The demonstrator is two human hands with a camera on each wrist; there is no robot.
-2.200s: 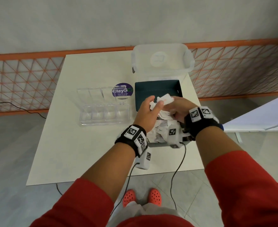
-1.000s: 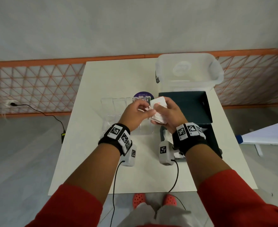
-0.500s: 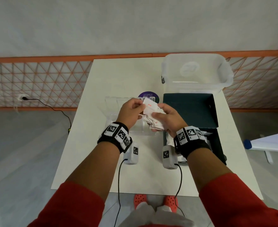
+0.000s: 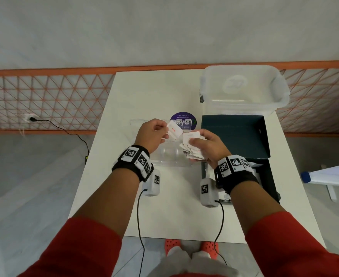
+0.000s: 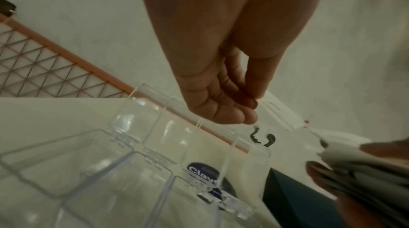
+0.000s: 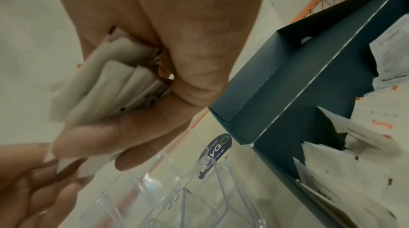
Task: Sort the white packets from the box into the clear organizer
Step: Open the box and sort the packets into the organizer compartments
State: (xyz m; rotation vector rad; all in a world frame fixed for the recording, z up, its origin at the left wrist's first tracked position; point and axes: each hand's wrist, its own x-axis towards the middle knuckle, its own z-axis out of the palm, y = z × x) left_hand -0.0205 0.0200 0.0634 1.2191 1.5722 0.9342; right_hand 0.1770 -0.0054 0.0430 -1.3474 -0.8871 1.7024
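Both hands grip packets: left hand [image 4: 152, 134] pinches one packet [image 4: 173, 132], right hand [image 4: 208, 148] a stack [image 4: 192, 148].

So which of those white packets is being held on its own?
The single packet pinched in the left hand; the right hand grips a whole bunch.

My right hand [image 6: 155, 67] grips a stack of white packets [image 6: 106, 84] above the clear organizer [image 6: 177, 202], beside the dark box [image 6: 276, 109].

Head view bright, evenly lit, edges bowed — wrist views dim, soft, motion-blurred.
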